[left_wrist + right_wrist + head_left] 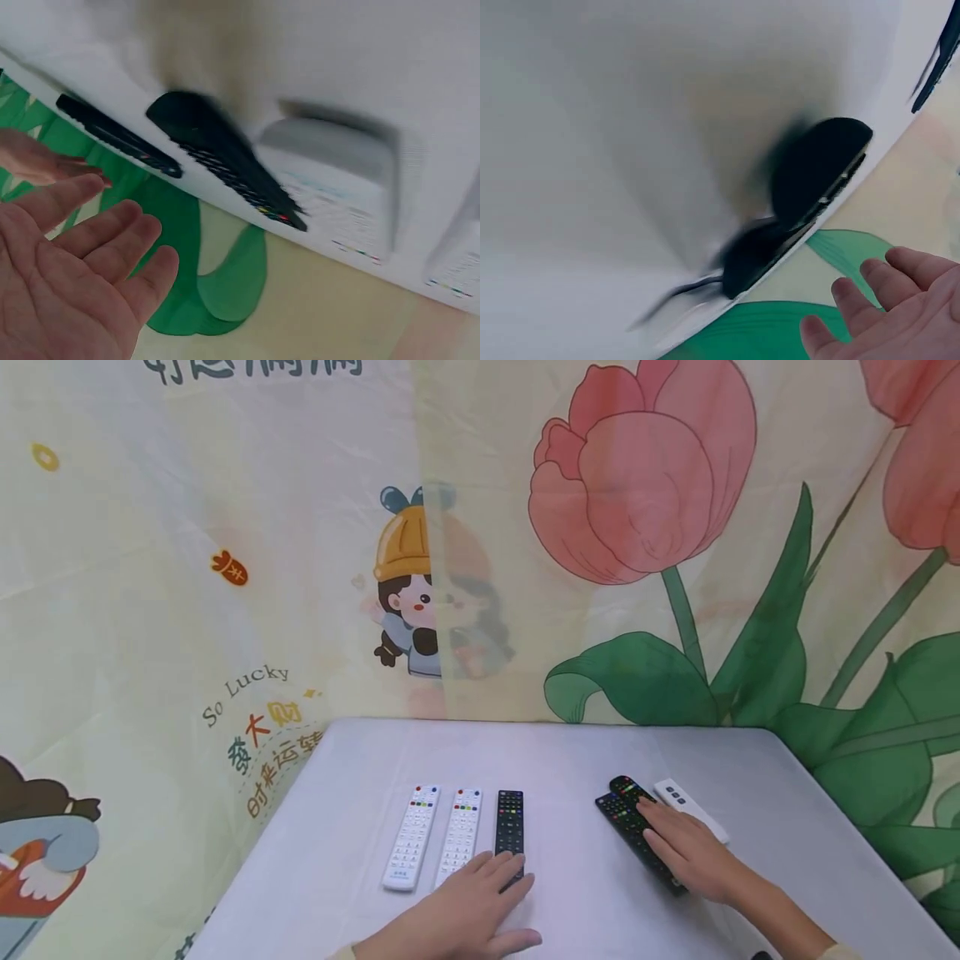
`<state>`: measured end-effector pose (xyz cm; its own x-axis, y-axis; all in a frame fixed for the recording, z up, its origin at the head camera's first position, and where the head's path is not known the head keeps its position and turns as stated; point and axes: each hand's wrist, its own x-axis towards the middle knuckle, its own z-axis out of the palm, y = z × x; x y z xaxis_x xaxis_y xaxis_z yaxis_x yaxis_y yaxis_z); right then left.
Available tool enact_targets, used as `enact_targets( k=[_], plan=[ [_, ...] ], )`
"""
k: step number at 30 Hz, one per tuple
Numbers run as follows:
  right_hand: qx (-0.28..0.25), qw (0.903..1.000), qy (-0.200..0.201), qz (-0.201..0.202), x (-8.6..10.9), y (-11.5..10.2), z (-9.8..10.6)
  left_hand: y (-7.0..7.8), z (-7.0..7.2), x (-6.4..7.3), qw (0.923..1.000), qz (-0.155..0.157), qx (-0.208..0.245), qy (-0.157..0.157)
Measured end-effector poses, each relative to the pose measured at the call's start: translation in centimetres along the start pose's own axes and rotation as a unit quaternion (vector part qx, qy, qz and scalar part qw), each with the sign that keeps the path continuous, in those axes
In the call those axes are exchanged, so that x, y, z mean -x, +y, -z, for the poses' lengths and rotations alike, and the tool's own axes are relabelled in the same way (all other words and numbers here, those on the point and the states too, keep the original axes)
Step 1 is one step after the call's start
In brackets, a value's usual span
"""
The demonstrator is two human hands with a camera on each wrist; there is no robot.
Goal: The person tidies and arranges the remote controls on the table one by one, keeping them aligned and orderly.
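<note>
My left hand (472,906) has its fingers extended over the lower end of a black remote control (510,818). In the left wrist view the palm and fingers (82,262) hold nothing, apart from that black remote (217,154). To its left lie two white remote controls, one in the middle (461,822) and one outermost (411,839). Farther right, my right hand (693,856) spreads over two black remotes, a long one (630,827) and another (624,783) partly hidden by the fingers. Its fingers are loosely straight in the right wrist view; contact is unclear.
A smaller white remote control (686,806) lies just beyond the right hand, partly covered by it. The white-covered table (555,760) meets a printed cloth backdrop (480,610) at its far edge. A dark object (761,956) peeks in at the bottom edge.
</note>
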<state>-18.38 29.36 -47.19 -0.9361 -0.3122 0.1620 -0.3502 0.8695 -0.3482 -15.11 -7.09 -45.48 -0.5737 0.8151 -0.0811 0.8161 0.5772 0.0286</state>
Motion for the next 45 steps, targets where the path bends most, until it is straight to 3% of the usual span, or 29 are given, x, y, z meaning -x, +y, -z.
enact_targets(
  k=[2, 6, 11, 15, 19, 22, 27, 33, 39, 45],
  plan=[
    [0.010, 0.9999, 0.007, 0.006, 0.6, 0.5, 0.0, 0.6, 0.3, -0.6, 0.9998, -0.018, -0.005, 0.012],
    [0.023, 0.9994, 0.022, 0.015, 1.6, 1.0, 0.4, 2.3, 0.2, -2.4, 0.9982, -0.058, -0.012, -0.005],
    [0.030, 0.9991, 0.029, 0.005, 2.1, 1.5, 0.9, 5.0, 0.3, -5.4, 0.9914, -0.118, -0.054, -0.018],
    [0.027, 0.9995, 0.019, -0.001, 2.1, 2.0, 1.1, 7.2, 0.6, -8.0, 0.9881, -0.138, -0.063, -0.023],
    [0.003, 1.0000, 0.001, 0.003, 1.2, 2.1, 1.7, 9.1, 0.5, -10.8, 0.9819, -0.161, -0.096, -0.023],
    [-0.016, 0.9998, -0.010, 0.003, -0.1, 2.0, 2.1, 10.2, 0.3, -13.0, 0.9750, -0.177, -0.134, 0.007],
    [-0.029, 0.9987, -0.041, 0.012, -3.1, 1.7, 1.4, 11.5, -0.4, -15.7, 0.9629, -0.168, -0.207, 0.042],
    [-0.019, 0.9954, -0.093, 0.004, -5.7, 0.6, -0.5, 12.5, -1.2, -17.4, 0.9595, -0.158, -0.226, 0.056],
    [0.016, 0.9878, -0.153, -0.028, -6.8, -0.6, -0.1, 12.8, -1.4, -17.7, 0.9580, -0.161, -0.229, 0.060],
    [0.008, 0.9817, -0.186, -0.038, -8.3, -1.4, 0.4, 12.9, -1.8, -18.4, 0.9641, -0.149, -0.220, -0.005]
  ],
)
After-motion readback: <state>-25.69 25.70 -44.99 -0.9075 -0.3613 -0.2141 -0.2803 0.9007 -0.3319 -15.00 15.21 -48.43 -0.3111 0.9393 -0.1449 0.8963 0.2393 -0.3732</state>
